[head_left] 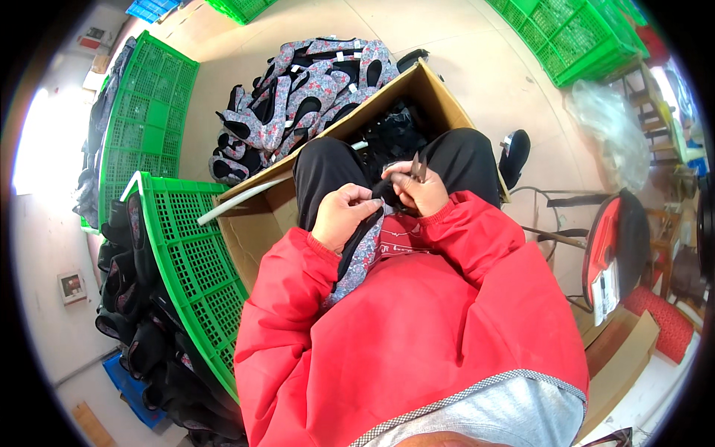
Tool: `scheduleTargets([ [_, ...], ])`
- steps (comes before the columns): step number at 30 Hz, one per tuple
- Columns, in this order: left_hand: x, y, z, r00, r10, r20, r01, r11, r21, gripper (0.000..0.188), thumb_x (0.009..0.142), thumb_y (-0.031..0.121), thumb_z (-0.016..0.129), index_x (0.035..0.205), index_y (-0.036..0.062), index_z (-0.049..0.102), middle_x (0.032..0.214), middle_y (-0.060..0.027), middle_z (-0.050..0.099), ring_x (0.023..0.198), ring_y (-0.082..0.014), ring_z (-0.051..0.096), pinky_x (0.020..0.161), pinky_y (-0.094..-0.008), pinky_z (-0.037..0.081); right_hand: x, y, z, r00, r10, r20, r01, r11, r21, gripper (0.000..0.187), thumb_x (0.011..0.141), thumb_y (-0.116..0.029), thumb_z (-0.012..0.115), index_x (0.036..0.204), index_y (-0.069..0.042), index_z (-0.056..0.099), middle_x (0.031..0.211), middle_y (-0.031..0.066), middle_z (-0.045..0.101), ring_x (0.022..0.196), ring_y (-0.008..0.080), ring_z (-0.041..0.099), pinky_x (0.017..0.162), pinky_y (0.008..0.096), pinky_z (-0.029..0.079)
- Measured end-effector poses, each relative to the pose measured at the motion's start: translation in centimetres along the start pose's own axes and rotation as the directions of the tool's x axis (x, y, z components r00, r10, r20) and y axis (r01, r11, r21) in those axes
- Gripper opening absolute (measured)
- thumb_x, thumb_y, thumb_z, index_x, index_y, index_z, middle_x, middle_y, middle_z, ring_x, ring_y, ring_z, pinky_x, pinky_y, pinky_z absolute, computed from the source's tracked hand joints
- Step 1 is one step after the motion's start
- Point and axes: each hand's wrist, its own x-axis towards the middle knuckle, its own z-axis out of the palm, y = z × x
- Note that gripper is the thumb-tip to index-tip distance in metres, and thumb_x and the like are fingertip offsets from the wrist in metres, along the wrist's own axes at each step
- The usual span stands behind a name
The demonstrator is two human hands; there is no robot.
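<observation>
In front of my knees, my left hand (338,217) pinches the edge of a floral fabric piece (360,253) with black trim, which hangs down over my lap. My right hand (421,192) is closed close by, with dark metal thread snips (418,167) sticking up from it. Its fingertips meet the black end of the same piece, and the two hands are only a small gap apart. The lower part of the snips is hidden inside the right hand.
Round my legs stands an open cardboard box (447,93) with black items inside. Beyond it lies a heap of floral and black pieces (309,97). A green crate (195,261) is at my left, a stool-like red and black seat (622,246) at my right. A white tube (242,201) crosses the box edge.
</observation>
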Motion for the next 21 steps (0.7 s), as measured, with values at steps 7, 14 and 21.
scheduleTargets([
  [7, 0.2, 0.6, -0.2, 0.999, -0.042, -0.014, 0.037, 0.969, -0.246, 0.008, 0.085, 0.005, 0.070, 0.087, -0.0001, 0.065, 0.078, -0.0005, 0.062, 0.071, -0.0060, 0.054, 0.067, -0.0207, 0.045, -1.5, -4.7, -1.6, 0.991, 0.052, 0.123, -0.039, 0.994, -0.105, 0.046, 0.103, -0.041, 0.040, 0.131, -0.005, 0.048, 0.089, 0.0069, 0.065, 0.052, 0.0063, 0.046, 0.047, 0.0192, 0.035],
  [14, 1.7, 0.9, -1.1, 0.981, -0.139, 0.133, 0.177, 0.922, -0.344, 0.005, 0.090, 0.007, 0.064, 0.087, 0.0030, 0.063, 0.078, -0.0020, 0.065, 0.069, -0.0093, 0.060, 0.065, -0.0229, 0.049, -2.8, -5.5, -0.6, 0.887, 0.313, 0.341, -0.153, 0.893, -0.423, 0.043, 0.100, -0.048, 0.046, 0.114, -0.007, 0.051, 0.082, 0.0020, 0.063, 0.060, 0.0057, 0.041, 0.056, 0.0205, 0.036],
  [21, 1.8, 1.1, -1.3, 0.978, -0.151, 0.142, 0.195, 0.904, -0.381, 0.006, 0.088, 0.009, 0.066, 0.084, 0.0065, 0.064, 0.076, 0.0012, 0.062, 0.069, -0.0081, 0.056, 0.067, -0.0232, 0.044, -1.3, -4.7, 0.0, 0.847, 0.468, 0.254, -0.357, 0.853, -0.380, 0.025, 0.098, -0.031, 0.056, 0.102, -0.007, 0.053, 0.079, 0.0027, 0.062, 0.061, 0.0055, 0.046, 0.053, 0.0201, 0.035],
])
